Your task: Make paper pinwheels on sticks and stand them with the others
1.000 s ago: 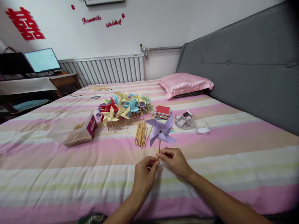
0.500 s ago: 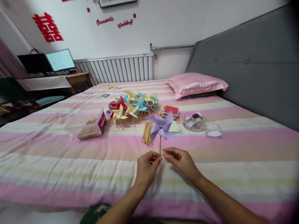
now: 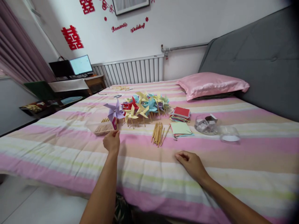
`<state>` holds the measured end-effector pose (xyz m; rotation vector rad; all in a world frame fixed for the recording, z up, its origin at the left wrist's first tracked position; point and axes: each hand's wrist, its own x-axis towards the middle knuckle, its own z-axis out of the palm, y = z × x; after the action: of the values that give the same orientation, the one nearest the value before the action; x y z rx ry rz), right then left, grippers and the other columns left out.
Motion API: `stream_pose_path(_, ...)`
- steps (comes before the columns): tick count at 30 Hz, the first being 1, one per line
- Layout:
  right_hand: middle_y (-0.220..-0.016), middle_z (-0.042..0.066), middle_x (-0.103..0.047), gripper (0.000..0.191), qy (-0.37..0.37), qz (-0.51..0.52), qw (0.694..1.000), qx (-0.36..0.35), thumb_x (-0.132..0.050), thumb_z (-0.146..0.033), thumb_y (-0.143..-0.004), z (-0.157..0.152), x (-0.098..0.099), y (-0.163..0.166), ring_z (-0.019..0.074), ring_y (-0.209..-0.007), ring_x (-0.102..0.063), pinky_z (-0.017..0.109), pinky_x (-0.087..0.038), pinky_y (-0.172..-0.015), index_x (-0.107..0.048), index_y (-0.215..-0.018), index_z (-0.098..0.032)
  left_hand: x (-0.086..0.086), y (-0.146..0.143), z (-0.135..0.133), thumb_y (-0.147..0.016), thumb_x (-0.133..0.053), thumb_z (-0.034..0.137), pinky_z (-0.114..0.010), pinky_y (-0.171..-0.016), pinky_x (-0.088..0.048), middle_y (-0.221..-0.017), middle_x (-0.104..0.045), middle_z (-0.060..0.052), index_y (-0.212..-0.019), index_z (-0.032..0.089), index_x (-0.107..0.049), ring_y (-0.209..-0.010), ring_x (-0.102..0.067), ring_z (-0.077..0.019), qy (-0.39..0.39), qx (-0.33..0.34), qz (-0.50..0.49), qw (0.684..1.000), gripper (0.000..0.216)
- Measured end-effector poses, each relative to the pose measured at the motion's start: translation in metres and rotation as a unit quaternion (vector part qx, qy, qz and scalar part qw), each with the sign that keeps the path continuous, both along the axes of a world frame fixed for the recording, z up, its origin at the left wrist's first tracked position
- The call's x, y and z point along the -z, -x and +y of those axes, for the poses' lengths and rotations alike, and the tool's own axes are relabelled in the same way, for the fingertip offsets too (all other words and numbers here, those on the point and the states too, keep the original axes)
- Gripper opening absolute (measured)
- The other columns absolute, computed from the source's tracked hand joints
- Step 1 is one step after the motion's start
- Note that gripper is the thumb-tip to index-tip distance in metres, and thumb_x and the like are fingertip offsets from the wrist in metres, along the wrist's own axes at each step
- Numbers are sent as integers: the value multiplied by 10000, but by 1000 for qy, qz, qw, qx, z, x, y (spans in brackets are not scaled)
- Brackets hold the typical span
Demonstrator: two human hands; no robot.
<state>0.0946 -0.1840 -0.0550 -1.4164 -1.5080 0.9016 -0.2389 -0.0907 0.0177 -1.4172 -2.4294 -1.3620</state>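
Note:
My left hand is closed round the stick of a purple paper pinwheel and holds it upright over the bed, just left of a pile of finished pinwheels in yellow, blue and red. My right hand rests on the striped bedspread with its fingers loosely curled and nothing in it. A bundle of wooden sticks lies between the two hands, farther back.
A clear box of sticks sits behind the left hand. Stacks of coloured paper squares, a clear tub of small parts and a round lid lie to the right. A pink pillow is by the grey headboard.
My left hand has carried the purple pinwheel to the left, toward the pile. My right hand has let go of the stick and dropped onto the bedspread. The view has turned left.

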Motion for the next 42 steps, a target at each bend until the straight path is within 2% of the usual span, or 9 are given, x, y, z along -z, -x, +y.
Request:
stream_pose_path(6, -697, 34, -678, 318, 1, -53, 998, 15, -520, -458, -807, 1, 7, 3, 193, -643, -581, 270, -400, -597, -674, -754, -185, 18, 3, 26, -768, -572, 279, -323, -726, -450, -922, -723, -101, -948, 194, -726, -851, -642, -251, 42, -32, 50, 997, 251)
stream_pose_path(12, -689, 24, -674, 315, 5, -64, 998, 16, -509, -463, -814, 3, 12, 3, 189, -636, -579, 266, -392, -596, -668, -751, -198, 34, 6, 58, -788, -558, 293, -363, -677, -443, -926, -712, -146, -984, 196, -722, -842, -631, -296, 82, -55, 74, 992, 273)
stream_pose_path(21, -640, 21, -649, 322, 11, -79, 996, 30, -509, -470, -810, 5, 14, 4, 182, -596, -562, 262, -374, -564, -668, -742, -198, 49, 2, 85, -800, -532, 287, -372, -697, -447, -963, -703, -142, -1021, 211, -706, -858, -626, -290, 97, -42, 87, 991, 292)
stream_pose_path(31, -654, 26, -657, 328, 14, -91, 995, 36, -512, -485, -802, 5, 14, 5, 187, -606, -564, 268, -384, -579, -670, -745, -203, 57, 2, 79, -771, -554, 343, -365, -704, -451, -924, -711, -128, -986, 218, -710, -870, -631, -291, 97, -51, 75, 991, 294)
stream_pose_path(36, -651, 20, -660, 318, 5, -95, 995, 35, -509, -474, -806, 5, 13, 5, 186, -607, -575, 265, -387, -574, -676, -752, -208, 57, 0, 63, -757, -565, 372, -353, -723, -448, -893, -714, -123, -984, 191, -698, -862, -635, -283, 91, -49, 74, 992, 319)
stream_pose_path(42, -681, 25, -684, 281, -14, -72, 997, 34, -513, -424, -802, 5, 11, 3, 189, -637, -611, 259, -400, -586, -672, -737, -202, 53, -3, 37, -759, -555, 363, -345, -772, -441, -934, -706, -147, -1078, 142, -654, -893, -635, -278, 93, -33, 87, 991, 401)
